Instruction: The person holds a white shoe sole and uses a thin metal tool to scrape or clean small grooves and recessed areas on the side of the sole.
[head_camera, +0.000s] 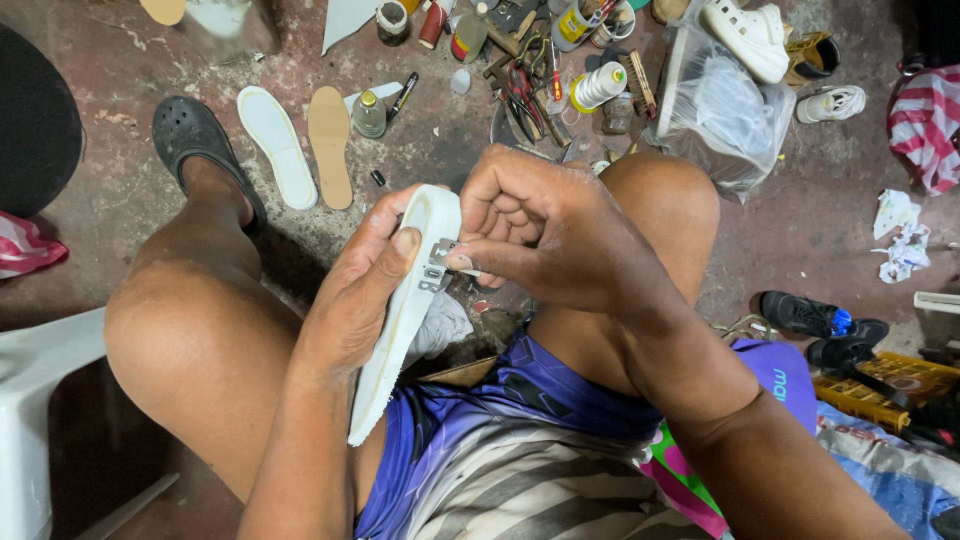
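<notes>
Floor (120, 70) of rough reddish concrete fills the view from the head camera, and the person sits over it with bare knees wide apart. At the far left stands the corner of a white plastic chair (30, 400). A little to the right, a foot in a black clog (195, 135) rests on the floor. Beside the clog lie two loose insoles, a white insole (275, 145) and a tan insole (330, 140), side by side and almost touching. Next to them stands a small bottle (368, 113).

In the middle, the left hand (355, 290) holds a white shoe sole (405, 310) on its edge, above the lap. The fingers of this hand are wrapped around the sole, and the thumb presses flat on its side. The right hand (540, 225) is just beside it. Its fingers are together, and thumb and forefinger pinch a small razor blade (440, 262) that touches the edge of the sole.

Behind the hands, many tools, cans and a spool of thread (600, 85) lie in a heap on the floor. More to the right there is a clear plastic bag (725, 120) with a white shoe (750, 35) on top, then a black shoe (800, 315) near the right knee, and crumpled paper (900, 235) at the far right.
</notes>
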